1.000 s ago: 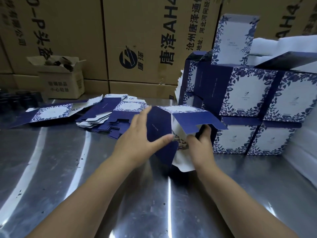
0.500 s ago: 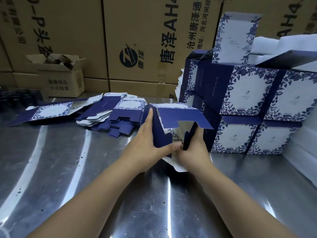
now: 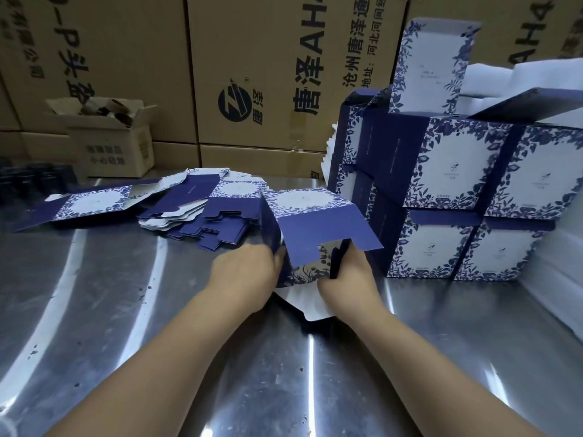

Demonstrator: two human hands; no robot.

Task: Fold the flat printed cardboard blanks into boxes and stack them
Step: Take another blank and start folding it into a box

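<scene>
Steel surface [image 3: 157,342], scuffed and shiny, runs back to a wall of brown cartons [image 3: 252,74].

Left hand [image 3: 249,272] grips the left wall of a half-formed box [image 3: 303,203]; its fingertips are hidden by the card. Right hand [image 3: 350,275] pinches a narrow dark side flap [image 3: 336,260] at the box's open near end, fingers curled about it.

The box lies on its side mid-surface, printed panel up. A broad notched blue flap [image 3: 325,234] juts out over both hands, and a white flap [image 3: 303,305] lies flat on the steel between the wrists.

The step in hand looks to be closing this near end. To do it well, the left hand should hold the tube square while the side flaps go in first. Each fold should follow its scored line rather than bend the panel. The blue flap then comes down last so its notch catches. Press on the creases, not the walls — thin card like this probably dents easily.

Just behind and left of the box sits a loose pile of blanks [image 3: 205,216], with a single blank [image 3: 91,200] farther left. Close on the right stands the stack [image 3: 457,171] of finished boxes, two tiers with one more perched on top, so the finished box has a short way to go. A small open carton [image 3: 116,143] sits at the back left.
</scene>
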